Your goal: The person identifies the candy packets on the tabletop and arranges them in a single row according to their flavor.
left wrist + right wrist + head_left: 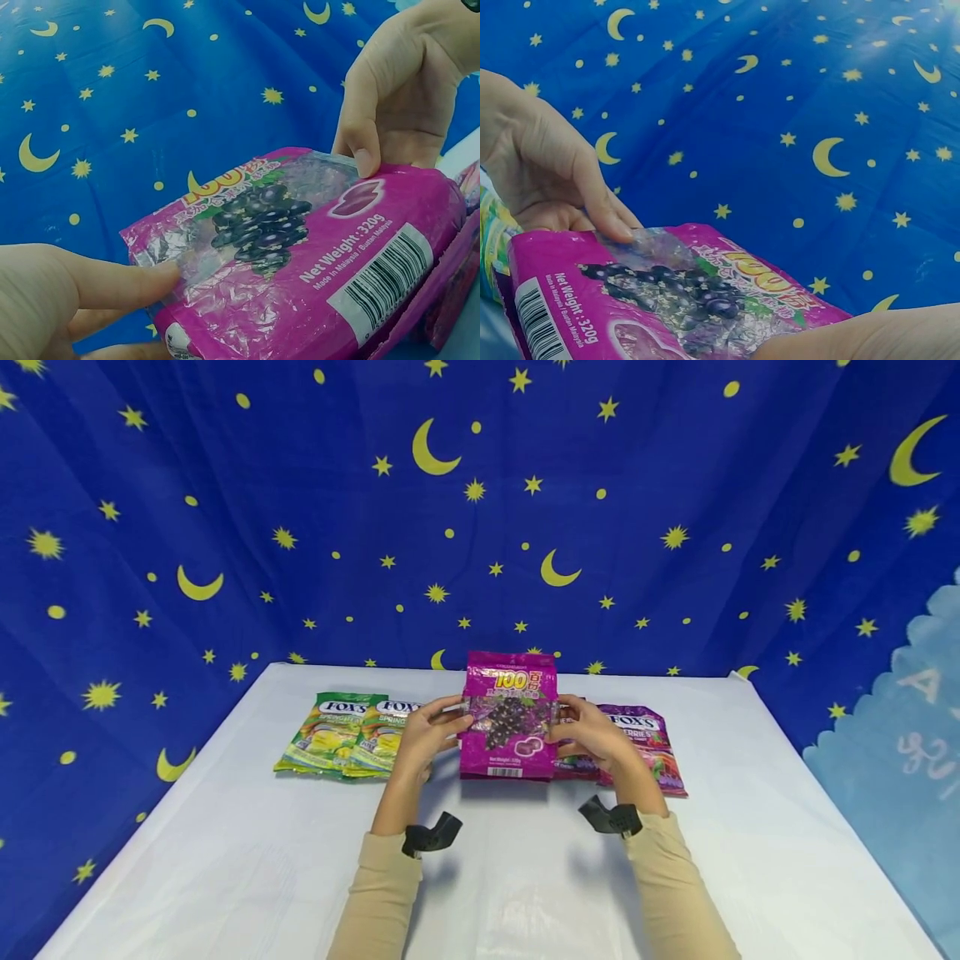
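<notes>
Between both hands a magenta candy bag (510, 718) is held up, its dark grape picture and barcode facing the head camera. My left hand (429, 733) grips its left side, the thumb lying over the front in the left wrist view. On the opposite side my right hand (596, 735) holds the bag, with the thumb (366, 161) pressing the front near a clear window. Close by the left hand lie two green-yellow Fox's candy bags (330, 735), (382, 739). By the right hand is a purple Fox's berries bag (651, 752); another dark berry bag (576, 768) is partly hidden behind it.
A white-covered table (262, 860) carries the bags. Behind it hangs a blue curtain (495, 527) with yellow moons and stars. A light blue panel (900, 727) stands at the right edge. Black wrist cameras (432, 835) sit on both forearms.
</notes>
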`<action>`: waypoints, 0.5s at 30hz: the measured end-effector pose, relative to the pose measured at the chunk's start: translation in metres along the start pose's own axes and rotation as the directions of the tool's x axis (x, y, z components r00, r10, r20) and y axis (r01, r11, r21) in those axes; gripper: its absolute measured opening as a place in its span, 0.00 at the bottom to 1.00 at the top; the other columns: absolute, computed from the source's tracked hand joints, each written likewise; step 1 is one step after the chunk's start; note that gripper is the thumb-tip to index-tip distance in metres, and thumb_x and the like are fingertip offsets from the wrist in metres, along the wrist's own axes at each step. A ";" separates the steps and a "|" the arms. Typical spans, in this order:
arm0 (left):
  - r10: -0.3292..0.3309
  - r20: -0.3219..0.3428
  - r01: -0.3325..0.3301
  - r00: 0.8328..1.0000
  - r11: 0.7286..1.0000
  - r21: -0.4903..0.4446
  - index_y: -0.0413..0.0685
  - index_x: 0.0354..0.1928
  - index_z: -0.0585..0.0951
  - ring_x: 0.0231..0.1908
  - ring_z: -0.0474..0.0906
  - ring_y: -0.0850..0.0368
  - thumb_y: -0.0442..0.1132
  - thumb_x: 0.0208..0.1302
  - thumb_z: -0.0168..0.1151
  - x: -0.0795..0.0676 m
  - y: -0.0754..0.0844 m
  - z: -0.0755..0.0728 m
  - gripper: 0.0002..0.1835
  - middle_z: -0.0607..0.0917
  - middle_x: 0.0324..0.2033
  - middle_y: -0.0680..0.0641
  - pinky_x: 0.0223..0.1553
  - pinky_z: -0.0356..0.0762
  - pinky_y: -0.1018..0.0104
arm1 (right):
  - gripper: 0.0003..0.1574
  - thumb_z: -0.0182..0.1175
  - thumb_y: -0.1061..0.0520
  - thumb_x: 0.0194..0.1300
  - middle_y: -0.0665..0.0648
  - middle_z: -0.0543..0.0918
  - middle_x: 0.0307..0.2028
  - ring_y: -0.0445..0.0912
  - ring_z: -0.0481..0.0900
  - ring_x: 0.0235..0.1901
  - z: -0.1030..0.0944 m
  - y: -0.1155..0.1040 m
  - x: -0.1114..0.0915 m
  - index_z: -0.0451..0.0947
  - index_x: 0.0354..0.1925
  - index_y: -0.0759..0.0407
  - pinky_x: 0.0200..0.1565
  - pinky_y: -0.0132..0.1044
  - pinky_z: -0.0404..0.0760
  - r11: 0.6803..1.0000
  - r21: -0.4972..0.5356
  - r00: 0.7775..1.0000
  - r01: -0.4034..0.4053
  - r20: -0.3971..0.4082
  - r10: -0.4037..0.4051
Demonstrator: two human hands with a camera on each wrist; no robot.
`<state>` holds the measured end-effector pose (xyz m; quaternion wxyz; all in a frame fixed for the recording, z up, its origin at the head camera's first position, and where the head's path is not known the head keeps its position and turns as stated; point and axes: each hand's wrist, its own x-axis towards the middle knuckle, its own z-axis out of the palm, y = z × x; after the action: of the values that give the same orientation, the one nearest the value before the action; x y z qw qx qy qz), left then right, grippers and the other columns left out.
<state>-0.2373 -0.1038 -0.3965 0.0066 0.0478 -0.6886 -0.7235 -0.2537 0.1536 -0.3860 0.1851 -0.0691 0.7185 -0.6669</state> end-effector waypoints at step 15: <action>-0.038 0.006 0.038 0.999 0.999 0.034 0.41 0.59 0.78 0.44 0.82 0.50 0.33 0.59 0.69 -0.001 0.004 -0.009 0.25 0.81 0.52 0.36 0.39 0.83 0.63 | 0.53 0.61 0.66 0.57 0.71 0.57 0.68 0.49 0.79 0.41 0.008 0.003 0.004 0.44 0.74 0.68 0.37 0.39 0.84 1.000 -0.023 1.000 -0.018 -0.004 0.018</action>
<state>-0.2359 -0.1128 -0.3932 -0.0101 0.0585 -0.6996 -0.7120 -0.2540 0.1448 -0.3902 0.1888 -0.0633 0.7271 -0.6570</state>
